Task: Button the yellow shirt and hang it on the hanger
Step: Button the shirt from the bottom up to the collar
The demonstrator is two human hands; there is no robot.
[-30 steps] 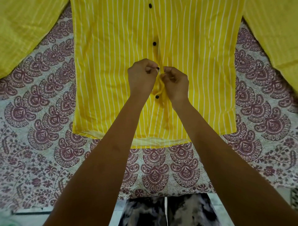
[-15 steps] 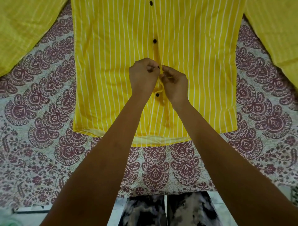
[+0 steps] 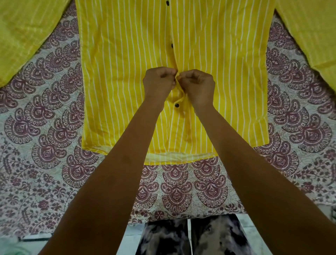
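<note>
**A:** What is it all lying on?

**B:** A bed sheet [image 3: 54,145], pale with maroon paisley fans, spread flat from left to right. Along the near edge there is a strip of light floor [image 3: 127,243], and the person's legs in mottled black-and-white trousers [image 3: 214,236].

**A:** And the shirt?

**B:** The yellow shirt [image 3: 127,72], with thin white stripes, lies flat on the sheet with its front up. Its hem [image 3: 178,156] is toward the person and the collar end runs off the far edge. Its 2 sleeves [image 3: 27,36] spread toward the far left and far right corners.

**A:** Where are the hands?

**B:** Both are at the middle of the front opening, knuckles up and almost touching. The left hand [image 3: 158,85] is curled tight and pinches one edge of the front strip [image 3: 175,60]. The right hand [image 3: 199,87] is curled the same way and pinches the cloth just beside it. A small fold of yellow stands up between them.

**A:** Can you see the button they are working on?

**B:** No, the fingers hide it. I count 3 dark buttons [image 3: 171,45] in view. They are the far button [image 3: 167,2] at the top edge, the one just beyond the hands, and the near button [image 3: 176,104] between the wrists.

**A:** Is the front closed?

**B:** Beyond the hands it lies shut. Near the wrists the edge is lifted and wrinkled, and I cannot tell whether that button is through its hole.
</note>
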